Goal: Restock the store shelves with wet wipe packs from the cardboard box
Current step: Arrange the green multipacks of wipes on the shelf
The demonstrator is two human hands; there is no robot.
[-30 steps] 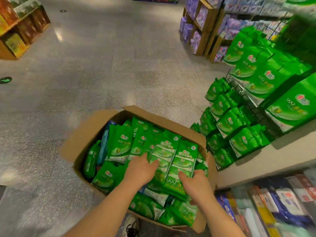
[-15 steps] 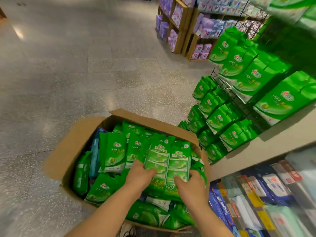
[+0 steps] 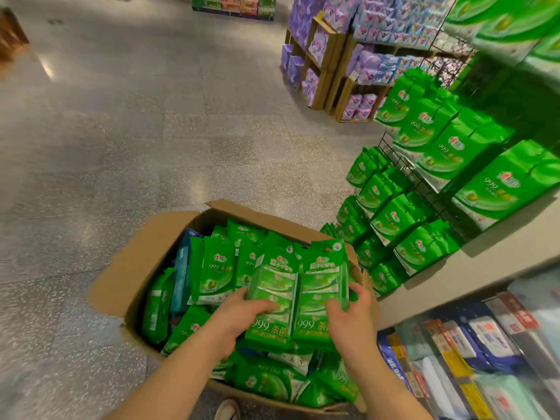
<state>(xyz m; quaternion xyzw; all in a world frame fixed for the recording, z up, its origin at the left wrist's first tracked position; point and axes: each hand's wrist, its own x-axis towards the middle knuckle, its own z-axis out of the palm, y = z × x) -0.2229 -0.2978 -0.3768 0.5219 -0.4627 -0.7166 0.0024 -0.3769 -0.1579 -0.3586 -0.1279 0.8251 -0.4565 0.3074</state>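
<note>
Both hands (image 3: 298,316) have lifted two wet wipe packs (image 3: 298,295) (gripped side by side) above box (image 3: 136,268).

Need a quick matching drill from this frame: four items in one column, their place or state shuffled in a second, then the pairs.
Items
1. left hand
2. right hand
3. cardboard box
4. hanging green packs

Place or state
A. on the floor, flaps open, full of green packs
B. grips the right-side multipack
C. on the black wire rack, to the right of the box
D. grips the left-side multipack

Pairs: 1-D, 2-B, 3-A, 4-C
</note>
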